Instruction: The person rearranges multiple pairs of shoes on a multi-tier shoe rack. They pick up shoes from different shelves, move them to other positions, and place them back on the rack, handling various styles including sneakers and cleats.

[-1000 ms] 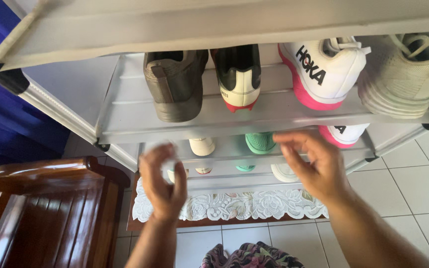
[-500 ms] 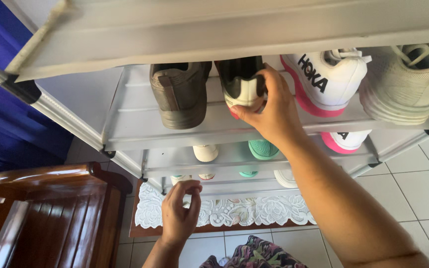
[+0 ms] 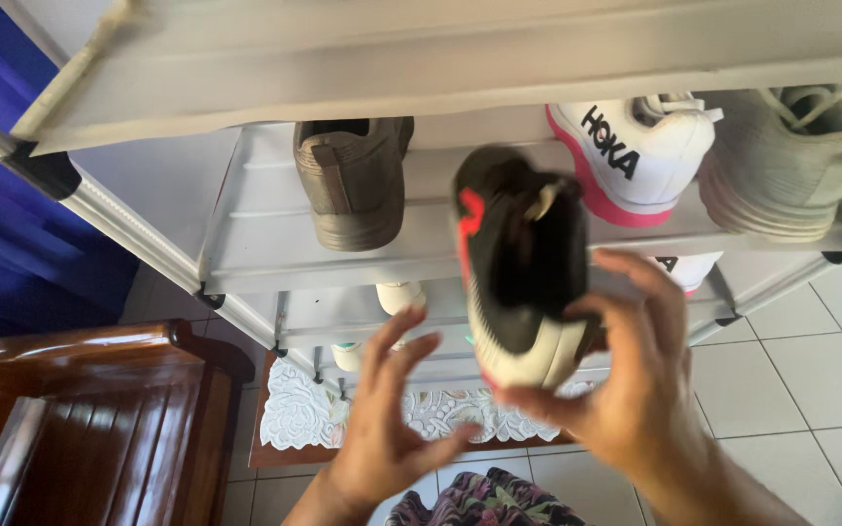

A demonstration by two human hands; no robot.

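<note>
your right hand (image 3: 626, 390) blurs around the black shoe (image 3: 523, 268); at three o'clock, the grey sneaker (image 3: 782, 161) is cropped; lower-shelf shoes (image 3: 397, 297) sit mostly hidden.

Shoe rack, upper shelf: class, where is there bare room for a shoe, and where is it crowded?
Free: the gap on the grey plastic shelf between the brown suede shoe and the white-and-pink trainer; also left of the brown shoe. Crowded: the right end, where the trainer and the beige mesh sneaker sit close.

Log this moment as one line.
right hand: holds black shoe, off shelf | left hand: open, beside it | brown shoe: on shelf
</note>
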